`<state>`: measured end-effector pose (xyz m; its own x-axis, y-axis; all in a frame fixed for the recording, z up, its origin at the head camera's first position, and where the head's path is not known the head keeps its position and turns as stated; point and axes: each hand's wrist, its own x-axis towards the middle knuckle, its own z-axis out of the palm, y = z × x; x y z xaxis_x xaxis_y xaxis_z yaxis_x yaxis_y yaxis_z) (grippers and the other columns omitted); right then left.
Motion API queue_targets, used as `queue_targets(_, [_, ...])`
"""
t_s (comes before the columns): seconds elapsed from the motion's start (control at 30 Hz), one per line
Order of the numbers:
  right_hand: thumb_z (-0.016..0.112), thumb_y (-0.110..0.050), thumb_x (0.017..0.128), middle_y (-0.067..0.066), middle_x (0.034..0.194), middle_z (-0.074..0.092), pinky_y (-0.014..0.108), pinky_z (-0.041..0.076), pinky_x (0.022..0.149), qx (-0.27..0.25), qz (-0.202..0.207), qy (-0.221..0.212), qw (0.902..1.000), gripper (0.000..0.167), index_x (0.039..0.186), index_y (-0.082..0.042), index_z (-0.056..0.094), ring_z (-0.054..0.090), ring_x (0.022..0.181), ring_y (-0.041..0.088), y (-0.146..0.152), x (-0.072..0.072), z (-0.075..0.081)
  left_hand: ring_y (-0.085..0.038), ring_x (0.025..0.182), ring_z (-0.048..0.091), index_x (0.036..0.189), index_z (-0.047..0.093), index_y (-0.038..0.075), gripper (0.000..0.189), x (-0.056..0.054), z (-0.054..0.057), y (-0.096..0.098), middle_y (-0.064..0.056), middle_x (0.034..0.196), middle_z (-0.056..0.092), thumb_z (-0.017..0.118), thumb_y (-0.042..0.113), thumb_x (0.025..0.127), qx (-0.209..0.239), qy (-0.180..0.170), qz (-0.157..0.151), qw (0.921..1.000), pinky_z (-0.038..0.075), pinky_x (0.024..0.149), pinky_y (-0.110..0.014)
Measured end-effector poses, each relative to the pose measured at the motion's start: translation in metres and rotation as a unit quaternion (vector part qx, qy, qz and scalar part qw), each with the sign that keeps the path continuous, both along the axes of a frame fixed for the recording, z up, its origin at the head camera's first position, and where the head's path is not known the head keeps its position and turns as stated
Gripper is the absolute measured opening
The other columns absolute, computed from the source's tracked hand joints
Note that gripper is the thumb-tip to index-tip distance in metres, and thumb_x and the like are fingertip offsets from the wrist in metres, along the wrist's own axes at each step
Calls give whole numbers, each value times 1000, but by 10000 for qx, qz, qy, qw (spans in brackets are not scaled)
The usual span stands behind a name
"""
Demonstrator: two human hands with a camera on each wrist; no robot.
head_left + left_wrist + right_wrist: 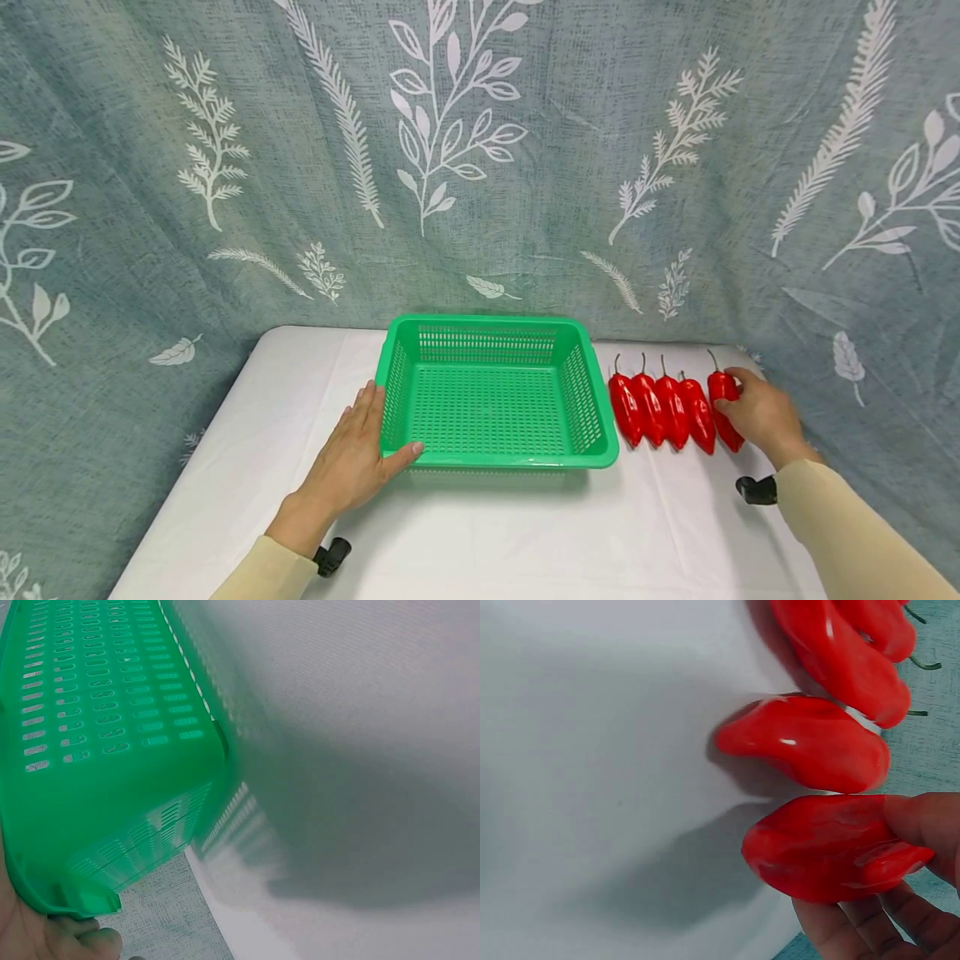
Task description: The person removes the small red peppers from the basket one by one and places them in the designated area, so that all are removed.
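Observation:
A green plastic basket (487,460) stands on the white table. My left hand (351,454) rests on its left front corner, the fingers lying straight along the left rim and the thumb across the front rim. In the left wrist view the basket's perforated side (105,787) fills the left part, with fingertips (82,941) beside its rim. Right of the basket, my right hand (761,412) pinches a red pepper (817,844) between thumb and fingers. Its green stem shows in the head view. Several more red peppers (648,408) lie side by side just left of it, stems pointing away.
The table (495,542) is covered with a white cloth. A grey-green curtain (555,208) with white leaf prints hangs behind the table and along its sides. The held pepper is near the table's right edge.

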<state>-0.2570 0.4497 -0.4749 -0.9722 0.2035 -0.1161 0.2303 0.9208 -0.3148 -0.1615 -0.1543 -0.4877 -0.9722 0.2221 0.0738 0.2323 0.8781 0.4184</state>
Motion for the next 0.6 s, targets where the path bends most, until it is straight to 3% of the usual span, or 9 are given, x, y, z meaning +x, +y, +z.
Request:
queue_targets(0.33, [68,-17,98,41,138,49,68,51,90,-85,-113,-104,9998,67,153,7,38,53,112,56,0,0,-7,-40,163,12,165,14,-8,111,0,0,-1,-23,176,8,53,73,100,-8,90,-1,10000,20,130,-59])
queue_targets(0.6, [70,-16,98,40,134,50,58,56,82,-282,-275,-257,9989,70,155,9,37,55,108,51,2,-4,-13,-39,164,10,165,13,-8,112,0,-1,0,-23,176,8,53,73,100,27,43,1,10000,19,131,-58])
